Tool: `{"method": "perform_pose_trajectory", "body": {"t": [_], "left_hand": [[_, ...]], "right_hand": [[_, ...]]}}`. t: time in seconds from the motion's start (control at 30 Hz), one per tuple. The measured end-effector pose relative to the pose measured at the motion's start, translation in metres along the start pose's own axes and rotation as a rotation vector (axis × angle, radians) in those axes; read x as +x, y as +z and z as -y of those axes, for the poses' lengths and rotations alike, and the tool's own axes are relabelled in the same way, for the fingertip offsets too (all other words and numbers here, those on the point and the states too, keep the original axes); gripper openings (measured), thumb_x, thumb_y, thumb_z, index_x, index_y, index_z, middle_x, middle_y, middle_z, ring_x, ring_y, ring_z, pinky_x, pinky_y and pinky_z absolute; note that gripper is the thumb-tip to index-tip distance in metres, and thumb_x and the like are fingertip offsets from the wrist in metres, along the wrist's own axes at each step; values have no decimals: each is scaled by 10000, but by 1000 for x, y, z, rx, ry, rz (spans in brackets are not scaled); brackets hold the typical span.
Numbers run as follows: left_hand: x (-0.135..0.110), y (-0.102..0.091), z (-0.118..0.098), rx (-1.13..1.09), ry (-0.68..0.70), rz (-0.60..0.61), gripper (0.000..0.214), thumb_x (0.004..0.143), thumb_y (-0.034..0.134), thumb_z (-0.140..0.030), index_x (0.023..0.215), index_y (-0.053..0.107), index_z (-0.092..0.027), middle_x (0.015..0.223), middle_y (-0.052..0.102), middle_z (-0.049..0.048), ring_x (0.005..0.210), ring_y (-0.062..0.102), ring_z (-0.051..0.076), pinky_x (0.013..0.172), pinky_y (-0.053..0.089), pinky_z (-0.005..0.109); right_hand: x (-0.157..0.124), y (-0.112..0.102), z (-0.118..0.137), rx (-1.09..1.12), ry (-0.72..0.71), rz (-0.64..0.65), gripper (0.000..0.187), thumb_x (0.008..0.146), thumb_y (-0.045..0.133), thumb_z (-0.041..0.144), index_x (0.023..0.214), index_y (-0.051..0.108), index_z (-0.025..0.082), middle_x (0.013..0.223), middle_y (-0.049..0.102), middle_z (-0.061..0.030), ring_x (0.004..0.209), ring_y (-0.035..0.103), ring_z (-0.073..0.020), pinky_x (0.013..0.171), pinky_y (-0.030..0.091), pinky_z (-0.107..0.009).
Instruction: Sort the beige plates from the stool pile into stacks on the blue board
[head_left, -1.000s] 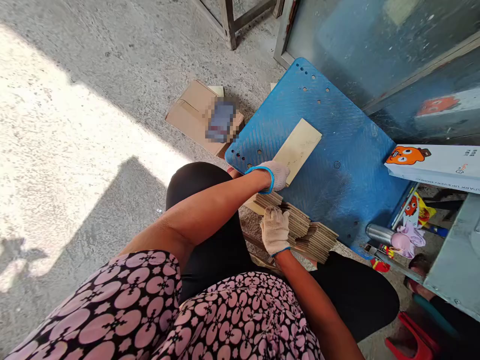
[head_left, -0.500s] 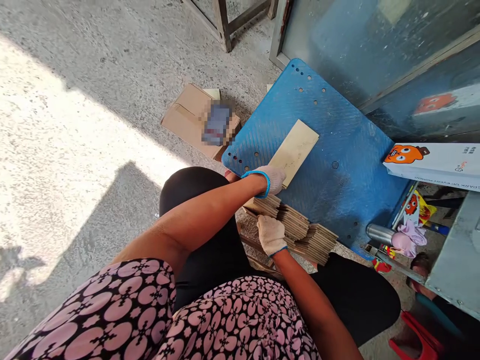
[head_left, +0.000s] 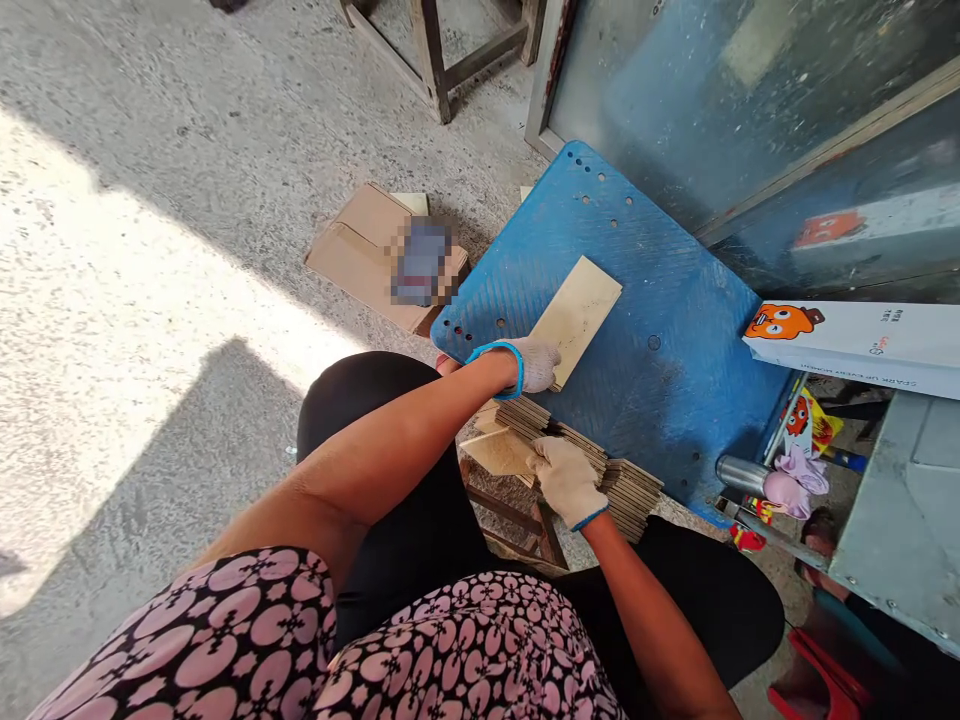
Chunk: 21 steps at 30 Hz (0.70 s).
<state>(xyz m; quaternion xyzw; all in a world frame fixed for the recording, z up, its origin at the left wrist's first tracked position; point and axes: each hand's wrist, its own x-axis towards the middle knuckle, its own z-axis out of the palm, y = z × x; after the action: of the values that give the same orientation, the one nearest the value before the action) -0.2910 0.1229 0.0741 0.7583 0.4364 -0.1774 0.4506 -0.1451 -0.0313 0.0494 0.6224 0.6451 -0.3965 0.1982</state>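
Note:
My left hand [head_left: 536,364], in a white knit glove with a blue cuff, is closed at the near end of a pale thin wooden board [head_left: 579,315]. That board lies slantwise on a blue tabletop [head_left: 645,405]; a second layer shows at its near edge. Nearer my body, my right hand [head_left: 571,483], in a similar glove, pinches a tilted thin wooden board [head_left: 498,452] by its right end. Stacked boards [head_left: 631,492] stand in side-by-side bundles along the table's near edge, partly hidden behind my right hand.
A cardboard box [head_left: 352,250] with a blurred-out item on top sits on the concrete floor left of the table. To the right are a white printed bag [head_left: 862,345], a steel flask [head_left: 741,473] and a grey metal cabinet [head_left: 900,500]. A wooden stool [head_left: 427,60] stands behind.
My right hand has shifted slightly right and opened out from a curled pose over the stack, and a board now shows tilted in its fingers. My left hand stays at the board. The whole view shifted slightly.

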Motion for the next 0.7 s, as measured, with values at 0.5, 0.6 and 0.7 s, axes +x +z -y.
{"method": "perform_pose_trajectory", "body": {"t": [0.5,0.6,0.7], "left_hand": [[0,2,-4,-610,89,12,320,755,629,-478,819,717,-178,781,678,24,752,592,174,632,429,231],[10,5,-8,-696,32,-193,309,790,599,-459,807,709,-171,687,610,10,681,555,162,595,407,243],[19,5,-13,-820,-57,-356,330,847,550,-449,854,709,-160,677,603,18,673,562,165,596,416,251]], "right_hand": [[-8,-181,-72,799,10,-308,371,535,830,382,792,714,141,728,686,-34,645,573,-150,575,437,-247],[15,-196,-71,974,-25,-368,452,496,879,378,828,701,129,680,660,-27,572,550,-132,500,412,-232],[45,-188,-70,1295,-133,-547,426,610,834,475,829,653,158,664,619,5,559,544,-114,486,428,-219]]}}
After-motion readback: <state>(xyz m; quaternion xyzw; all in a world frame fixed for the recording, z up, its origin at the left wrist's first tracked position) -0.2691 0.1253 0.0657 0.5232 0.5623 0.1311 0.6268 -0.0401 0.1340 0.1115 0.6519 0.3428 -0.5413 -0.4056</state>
